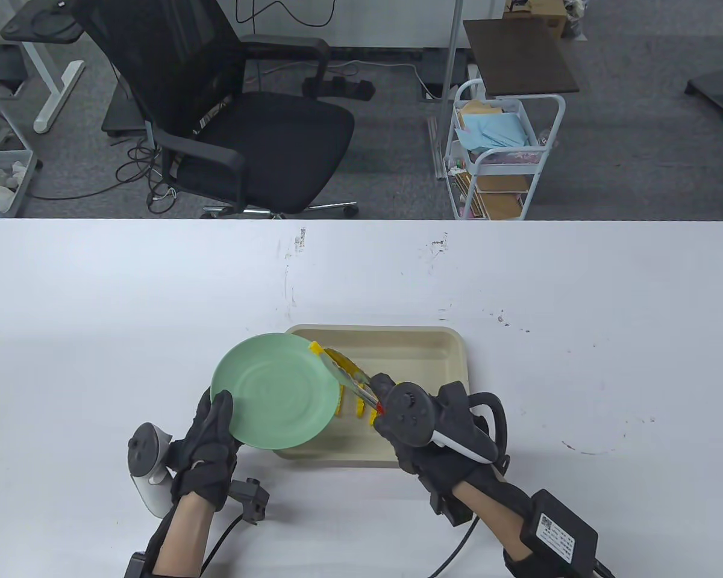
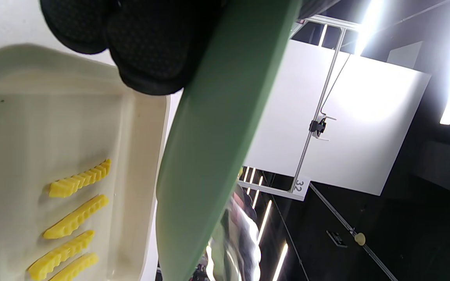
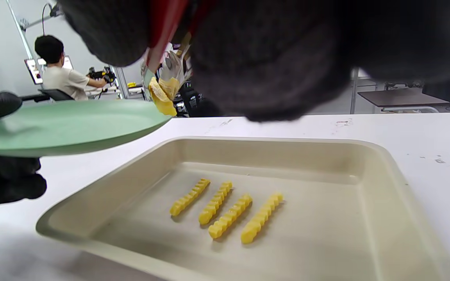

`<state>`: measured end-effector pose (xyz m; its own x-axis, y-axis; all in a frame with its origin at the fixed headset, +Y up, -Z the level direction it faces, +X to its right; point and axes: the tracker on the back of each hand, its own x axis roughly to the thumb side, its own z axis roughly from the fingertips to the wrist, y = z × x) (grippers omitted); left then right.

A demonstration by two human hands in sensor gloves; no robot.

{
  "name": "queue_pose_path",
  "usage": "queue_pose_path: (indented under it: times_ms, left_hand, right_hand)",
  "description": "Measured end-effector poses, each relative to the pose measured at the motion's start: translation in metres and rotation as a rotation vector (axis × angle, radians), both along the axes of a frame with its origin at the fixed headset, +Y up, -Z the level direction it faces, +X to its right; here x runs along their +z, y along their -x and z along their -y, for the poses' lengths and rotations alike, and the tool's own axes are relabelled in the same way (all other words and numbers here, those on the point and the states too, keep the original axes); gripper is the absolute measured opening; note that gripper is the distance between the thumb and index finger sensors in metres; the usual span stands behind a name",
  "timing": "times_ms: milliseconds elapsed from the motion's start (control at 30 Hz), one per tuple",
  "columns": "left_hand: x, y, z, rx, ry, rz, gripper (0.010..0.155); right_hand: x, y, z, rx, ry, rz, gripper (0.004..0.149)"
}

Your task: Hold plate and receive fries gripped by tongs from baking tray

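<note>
My left hand [image 1: 214,442] grips the near-left rim of a green plate [image 1: 274,391] and holds it raised and tilted over the left side of the beige baking tray [image 1: 446,349]. My right hand [image 1: 406,424] grips metal tongs [image 1: 352,379] with red handles. The tongs' tips pinch one yellow crinkle fry [image 1: 317,348] at the plate's right rim. In the right wrist view the fry [image 3: 160,97] hangs just past the plate's edge [image 3: 65,127]. Several fries [image 3: 225,212] lie in a row in the tray [image 3: 365,164]. In the left wrist view the plate [image 2: 209,156] is edge-on beside the tray's fries [image 2: 74,214].
The white table [image 1: 578,361] carries small dark marks. A black office chair [image 1: 235,120] and a white wire cart [image 1: 500,156] stand beyond the far edge. A person sits at a desk far off in the right wrist view [image 3: 59,76].
</note>
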<state>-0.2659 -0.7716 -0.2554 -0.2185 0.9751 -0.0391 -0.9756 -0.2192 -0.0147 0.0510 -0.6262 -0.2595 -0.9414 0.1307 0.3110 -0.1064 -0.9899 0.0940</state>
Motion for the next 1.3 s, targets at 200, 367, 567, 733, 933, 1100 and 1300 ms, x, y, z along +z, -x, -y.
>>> queue_pose_path:
  times_ms: [200, 367, 567, 733, 933, 1100, 1300]
  left_hand:
    - [0.0, -0.002, -0.001, -0.036, 0.0, 0.023, 0.064]
    - [0.0, -0.003, -0.001, -0.022, 0.002, 0.035, 0.064]
    - [0.0, -0.003, -0.001, -0.028, 0.001, 0.038, 0.064]
    - [0.0, -0.002, -0.002, -0.027, 0.001, 0.026, 0.065]
    - [0.0, 0.001, -0.002, -0.031, 0.0, 0.0, 0.065]
    - [0.0, 0.003, -0.004, -0.029, -0.006, -0.013, 0.065]
    - [0.0, 0.005, -0.004, -0.03, -0.006, -0.016, 0.065]
  right_hand:
    - [-0.006, 0.015, 0.007, 0.061, 0.007, -0.006, 0.059]
    - [-0.007, 0.019, 0.01, 0.096, 0.014, -0.013, 0.059]
    - [-0.005, 0.016, 0.009, 0.082, 0.009, -0.021, 0.064]
    - [0.001, -0.005, -0.003, -0.014, -0.02, 0.031, 0.071]
    - [0.004, -0.042, 0.002, 0.02, -0.007, 0.143, 0.075]
    - [-0.003, -0.063, 0.03, 0.101, 0.105, 0.221, 0.076]
    - [-0.01, -0.071, 0.065, 0.088, 0.253, 0.252, 0.074]
